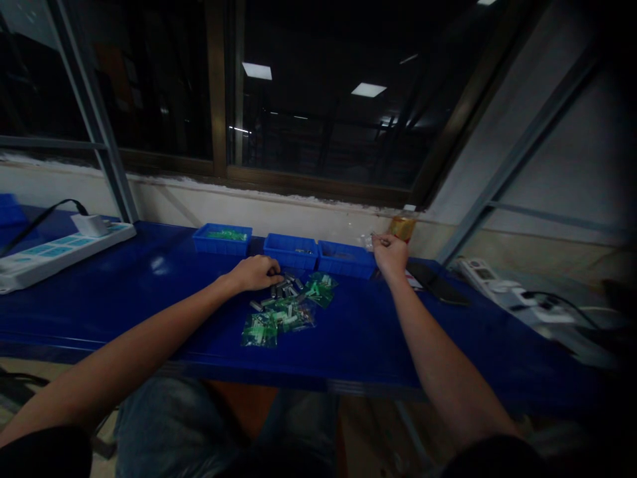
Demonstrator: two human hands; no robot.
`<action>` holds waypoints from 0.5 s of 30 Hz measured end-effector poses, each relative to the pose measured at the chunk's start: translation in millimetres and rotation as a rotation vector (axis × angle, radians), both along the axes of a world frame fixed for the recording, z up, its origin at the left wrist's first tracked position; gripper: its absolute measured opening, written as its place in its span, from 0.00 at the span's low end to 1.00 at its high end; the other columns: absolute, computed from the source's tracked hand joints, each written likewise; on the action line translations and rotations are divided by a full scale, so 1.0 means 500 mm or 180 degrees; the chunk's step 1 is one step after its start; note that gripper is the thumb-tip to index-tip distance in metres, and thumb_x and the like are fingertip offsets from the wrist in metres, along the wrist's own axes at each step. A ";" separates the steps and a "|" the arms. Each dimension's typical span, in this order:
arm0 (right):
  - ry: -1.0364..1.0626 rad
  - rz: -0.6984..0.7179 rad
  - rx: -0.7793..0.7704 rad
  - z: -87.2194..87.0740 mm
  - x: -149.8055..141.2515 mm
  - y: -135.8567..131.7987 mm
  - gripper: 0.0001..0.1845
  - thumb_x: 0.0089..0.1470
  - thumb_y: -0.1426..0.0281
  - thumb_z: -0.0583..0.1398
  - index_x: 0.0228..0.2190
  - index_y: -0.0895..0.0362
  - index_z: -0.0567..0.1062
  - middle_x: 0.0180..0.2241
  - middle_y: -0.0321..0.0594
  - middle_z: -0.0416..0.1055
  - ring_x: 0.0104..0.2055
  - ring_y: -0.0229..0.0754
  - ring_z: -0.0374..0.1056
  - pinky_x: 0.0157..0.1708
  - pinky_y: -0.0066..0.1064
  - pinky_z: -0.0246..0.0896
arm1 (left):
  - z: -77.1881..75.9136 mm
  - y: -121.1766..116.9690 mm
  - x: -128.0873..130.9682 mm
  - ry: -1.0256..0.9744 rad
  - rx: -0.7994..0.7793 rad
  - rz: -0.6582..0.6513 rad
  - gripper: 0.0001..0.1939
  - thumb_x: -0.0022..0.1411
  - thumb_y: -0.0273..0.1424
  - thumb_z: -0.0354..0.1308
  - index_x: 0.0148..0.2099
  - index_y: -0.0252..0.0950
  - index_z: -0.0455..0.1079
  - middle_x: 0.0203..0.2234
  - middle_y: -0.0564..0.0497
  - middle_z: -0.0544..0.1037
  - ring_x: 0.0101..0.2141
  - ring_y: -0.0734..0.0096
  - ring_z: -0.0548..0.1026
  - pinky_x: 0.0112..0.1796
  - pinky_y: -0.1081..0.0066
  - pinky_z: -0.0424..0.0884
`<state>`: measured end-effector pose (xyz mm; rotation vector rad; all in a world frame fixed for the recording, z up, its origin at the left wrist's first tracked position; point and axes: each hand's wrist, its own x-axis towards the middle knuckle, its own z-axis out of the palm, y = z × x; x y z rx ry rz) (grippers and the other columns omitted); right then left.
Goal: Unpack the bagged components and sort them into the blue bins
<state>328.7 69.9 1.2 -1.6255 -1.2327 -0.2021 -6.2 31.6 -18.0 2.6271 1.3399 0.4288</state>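
Note:
My left hand (256,273) rests on the blue table with its fingers curled at the edge of a pile of small metal cylinders (287,288). What its fingertips hold, if anything, is hidden. Small clear bags with green and white pieces (261,328) lie in front of that pile, and another green bag (321,288) sits to its right. Farther right, my right hand (391,255) is raised near the back edge, fingers pinched on a small clear plastic bag (367,241). The bag's contents are too blurred to name.
Three blue bins line the back: one with green pieces (222,240), a middle bin (290,252) with a few small parts, and a right bin (346,260). A yellowish packet (402,228) stands behind my right hand. A dark phone (436,284) and power strips (64,253) flank the area.

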 end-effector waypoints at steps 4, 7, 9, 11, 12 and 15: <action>-0.0051 0.0002 -0.0107 -0.006 0.007 0.006 0.18 0.47 0.62 0.55 0.32 0.63 0.77 0.28 0.49 0.75 0.30 0.45 0.69 0.31 0.31 0.61 | 0.002 0.000 -0.001 0.0058 -0.0018 0.0115 0.13 0.55 0.37 0.51 0.41 0.38 0.70 0.33 0.52 0.78 0.34 0.69 0.74 0.30 0.75 0.64; -0.0133 -0.0032 -0.0173 -0.008 0.010 0.007 0.18 0.47 0.62 0.55 0.32 0.63 0.77 0.28 0.49 0.75 0.30 0.45 0.69 0.31 0.31 0.61 | 0.005 0.001 -0.005 0.0096 -0.0013 0.0232 0.12 0.56 0.36 0.51 0.40 0.40 0.71 0.34 0.52 0.78 0.34 0.69 0.74 0.30 0.75 0.64; -0.0164 -0.0078 -0.0203 -0.009 0.012 0.007 0.18 0.47 0.63 0.54 0.33 0.63 0.77 0.29 0.50 0.75 0.30 0.45 0.69 0.31 0.32 0.61 | 0.008 0.001 -0.009 0.0152 -0.0048 0.0311 0.14 0.55 0.40 0.51 0.39 0.40 0.72 0.34 0.51 0.78 0.34 0.67 0.74 0.30 0.74 0.64; -0.0195 -0.0104 -0.0238 -0.010 0.012 0.007 0.17 0.47 0.64 0.54 0.32 0.63 0.77 0.30 0.50 0.75 0.31 0.46 0.70 0.31 0.32 0.61 | 0.011 0.003 -0.015 0.0269 -0.0065 0.0353 0.17 0.54 0.45 0.51 0.38 0.40 0.72 0.34 0.50 0.78 0.34 0.65 0.74 0.30 0.73 0.64; -0.0219 -0.0108 -0.0263 -0.010 0.011 0.007 0.17 0.47 0.64 0.54 0.32 0.63 0.77 0.29 0.50 0.75 0.31 0.46 0.70 0.31 0.32 0.61 | 0.013 0.003 -0.017 0.0332 -0.0058 0.0354 0.18 0.53 0.46 0.52 0.37 0.40 0.73 0.35 0.49 0.77 0.34 0.64 0.74 0.30 0.73 0.64; -0.0319 -0.0118 -0.0336 -0.014 0.008 0.008 0.16 0.47 0.64 0.55 0.31 0.62 0.77 0.29 0.48 0.75 0.32 0.47 0.70 0.31 0.32 0.62 | 0.015 0.005 -0.024 0.0452 -0.0037 0.0381 0.18 0.52 0.47 0.53 0.35 0.40 0.74 0.33 0.48 0.77 0.34 0.63 0.74 0.31 0.73 0.64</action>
